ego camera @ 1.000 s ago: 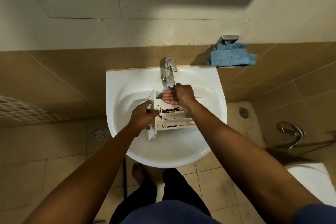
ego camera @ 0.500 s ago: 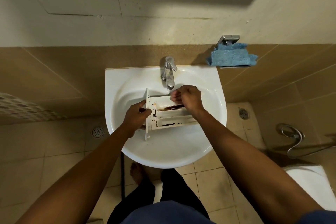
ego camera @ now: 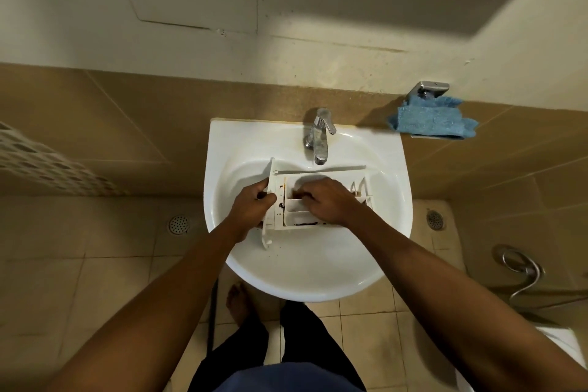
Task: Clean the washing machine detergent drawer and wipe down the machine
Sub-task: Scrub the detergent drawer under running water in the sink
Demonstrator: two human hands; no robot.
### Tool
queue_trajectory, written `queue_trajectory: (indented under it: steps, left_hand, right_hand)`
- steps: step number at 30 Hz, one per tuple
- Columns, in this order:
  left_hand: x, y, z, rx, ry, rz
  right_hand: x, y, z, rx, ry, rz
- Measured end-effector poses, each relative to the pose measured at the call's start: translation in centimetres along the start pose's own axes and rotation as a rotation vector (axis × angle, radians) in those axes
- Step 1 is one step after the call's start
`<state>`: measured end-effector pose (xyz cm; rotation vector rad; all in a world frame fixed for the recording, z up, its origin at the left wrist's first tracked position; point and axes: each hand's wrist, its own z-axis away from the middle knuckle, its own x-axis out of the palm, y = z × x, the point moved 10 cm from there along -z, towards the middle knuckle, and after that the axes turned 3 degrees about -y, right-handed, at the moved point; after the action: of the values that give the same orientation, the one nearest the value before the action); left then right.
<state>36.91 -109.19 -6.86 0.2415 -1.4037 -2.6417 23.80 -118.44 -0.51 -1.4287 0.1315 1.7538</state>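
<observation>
In a beige-tiled bathroom, the detergent drawer sits in the white sink, below the tap. The left hand grips its front panel. The right hand curls into a compartment; whether it pinches anything, I cannot tell. A blue cloth hangs on the wall nearby.

White detergent drawer, dark grime in its compartments, lies level in the sink.

Cream upper wall, tan tiled lower wall, beige floor tiles, white basin, chrome tap
</observation>
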Motion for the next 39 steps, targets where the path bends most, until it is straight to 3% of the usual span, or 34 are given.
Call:
queue_trajectory:
  steps: [4,8,12,16,21,28,33,37,39]
  left_hand:
    - [0.6,0.6,0.2,0.033,-0.003,-0.009]
    - [1.0,0.8,0.4,0.045,-0.005,-0.035]
    - [1.1,0.7,0.2,0.038,-0.023,-0.033]
    - [1.1,0.7,0.1,0.035,-0.03,-0.016]
    - [0.3,0.5,0.1,0.044,0.021,-0.015]
    - [-2.4,2.0,0.7,0.13,0.129,-0.142]
    - [-2.8,3.7,0.8,0.151,0.2,-0.337]
    - [-2.7,4.0,0.6,0.119,0.227,-0.374]
    - [-2.8,4.2,0.5,0.119,0.219,-0.385]
  right_hand:
    - [2.3,-1.0,0.3,-0.025,-0.103,0.007]
    - [0.4,0.3,0.8,0.059,-0.004,-0.122]
    - [2.2,-1.0,1.3,0.001,-0.1,-0.116]
    - [-0.2,1.4,0.9,0.098,0.007,-0.252]
    - [1.4,-1.1,1.2,-0.032,-0.091,-0.179]
    - [-2.3,2.7,1.4,0.083,0.141,-0.134]
    - [0.9,-0.3,0.4,-0.09,-0.032,-0.15]
    - [0.8,2.7,0.5,0.072,-0.062,-0.039]
    - [0.0,4.0,0.8,0.123,-0.018,-0.113]
